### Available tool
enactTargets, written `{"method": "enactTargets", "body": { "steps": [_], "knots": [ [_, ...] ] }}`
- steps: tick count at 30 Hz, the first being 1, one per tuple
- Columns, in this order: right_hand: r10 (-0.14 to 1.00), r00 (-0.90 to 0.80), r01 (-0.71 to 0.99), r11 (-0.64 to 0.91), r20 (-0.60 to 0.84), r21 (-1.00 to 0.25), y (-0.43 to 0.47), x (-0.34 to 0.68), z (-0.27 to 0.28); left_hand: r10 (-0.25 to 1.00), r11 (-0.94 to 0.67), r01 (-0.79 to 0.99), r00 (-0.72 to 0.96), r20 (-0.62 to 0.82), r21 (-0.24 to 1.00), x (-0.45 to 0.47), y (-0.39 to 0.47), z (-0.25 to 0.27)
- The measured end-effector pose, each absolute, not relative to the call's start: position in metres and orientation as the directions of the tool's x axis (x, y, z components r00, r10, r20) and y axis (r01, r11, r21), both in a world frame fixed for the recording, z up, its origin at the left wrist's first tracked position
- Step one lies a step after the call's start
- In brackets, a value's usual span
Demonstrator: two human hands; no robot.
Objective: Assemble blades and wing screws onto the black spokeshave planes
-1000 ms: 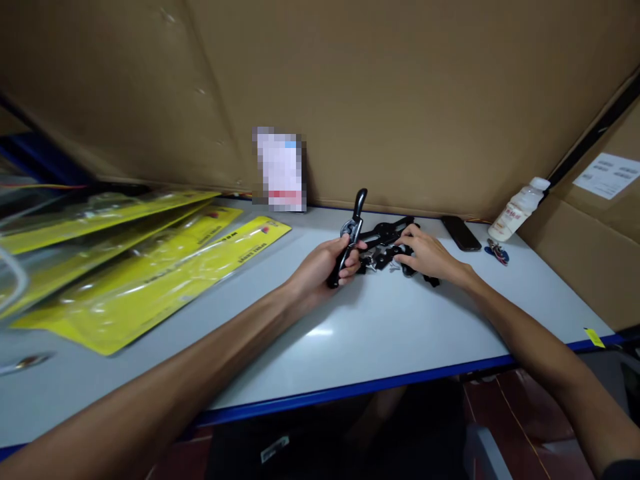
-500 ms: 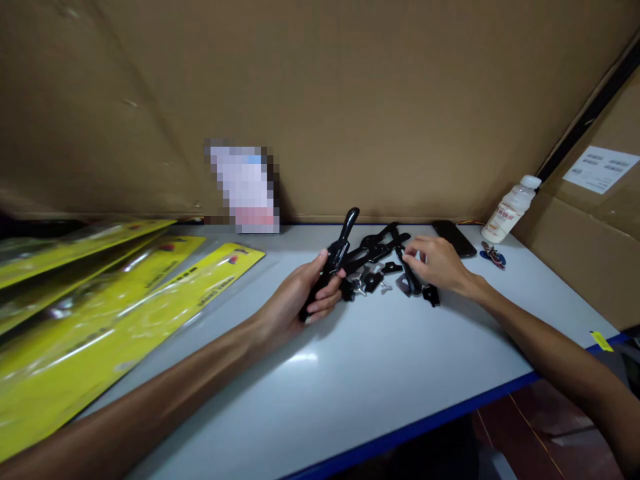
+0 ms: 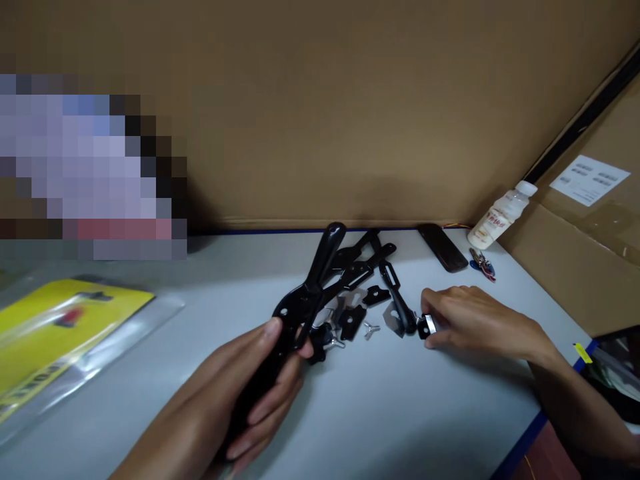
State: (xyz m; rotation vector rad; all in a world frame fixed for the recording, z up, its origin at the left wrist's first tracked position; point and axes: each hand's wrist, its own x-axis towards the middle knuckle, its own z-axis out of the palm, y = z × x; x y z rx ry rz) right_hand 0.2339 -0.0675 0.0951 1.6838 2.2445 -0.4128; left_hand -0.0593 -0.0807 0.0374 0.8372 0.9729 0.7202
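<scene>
My left hand [image 3: 215, 387] is wrapped round a black-handled tool [image 3: 324, 257], which is tilted with its upper end pointing away to the right. My right hand [image 3: 470, 320] pinches a small black metal plate [image 3: 425, 327] with a shiny edge, low over the table. Close to it lies a loose black handle [image 3: 400, 303] with a slotted end. Between the hands are black plates with holes [image 3: 353, 323], a silver wing screw [image 3: 371, 330] and more black handled pieces [image 3: 360, 270], partly overlapping. The lower part of the held tool is hidden by my left fingers.
A dark phone [image 3: 443, 247], a bottle with a white cap [image 3: 503, 213] and a small bundle of keys [image 3: 483, 265] stand or lie at the back right. Yellow packaging [image 3: 65, 320] lies at the left. Cardboard walls [image 3: 340, 113] rise behind the white table [image 3: 360, 413].
My view has moved closer. My right hand has come down to the right of the loose handle and now pinches a small black plate. My left hand still holds the black-handled tool.
</scene>
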Motion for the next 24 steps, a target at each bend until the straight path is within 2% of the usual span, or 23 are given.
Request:
{"method": "enactTargets", "body": {
  "steps": [3, 6, 9, 11, 12, 14, 17, 19, 24],
  "knots": [
    [0.874, -0.241, 0.970, 0.224, -0.423, -0.090, -0.062, 0.240, 0.093, 0.829, 0.517, -0.175, 0.346, -0.439, 0.838, -0.058, -0.081, 0.034],
    [0.884, -0.222, 0.975, 0.210, -0.411, -0.076, -0.054, 0.246, 0.095, 0.832, 0.490, -0.140, 0.370, -0.413, 0.861, -0.058, -0.080, 0.031],
    [0.954, -0.178, 0.983, 0.164, -0.243, -0.078, -0.049, 0.242, 0.096, 0.835, 0.474, -0.121, 0.375, -0.402, 0.872, -0.056, -0.079, 0.034],
    [0.979, -0.174, 0.974, 0.156, -0.101, -0.163, -0.050, 0.232, 0.094, 0.845, 0.463, -0.101, 0.350, -0.404, 0.881, -0.053, -0.079, 0.036],
    [0.980, -0.189, 0.962, 0.172, -0.062, -0.212, -0.051, 0.226, 0.092, 0.849, 0.457, -0.091, 0.340, -0.404, 0.885, -0.052, -0.079, 0.037],
    [0.966, -0.246, 0.940, 0.217, -0.079, -0.265, -0.054, 0.215, 0.086, 0.853, 0.448, -0.086, 0.340, -0.396, 0.890, -0.051, -0.080, 0.038],
    [0.955, -0.255, 0.952, 0.221, -0.153, -0.212, -0.056, 0.210, 0.080, 0.853, 0.434, -0.096, 0.362, -0.375, 0.896, -0.052, -0.080, 0.038],
    [0.960, -0.236, 0.964, 0.211, -0.153, -0.163, -0.054, 0.213, 0.080, 0.856, 0.425, -0.098, 0.368, -0.364, 0.900, -0.053, -0.080, 0.037],
    [0.964, -0.267, 0.959, 0.267, 0.009, -0.095, -0.059, 0.211, 0.083, 0.857, 0.428, -0.105, 0.362, -0.367, 0.898, -0.052, -0.079, 0.034]
  ]
}}
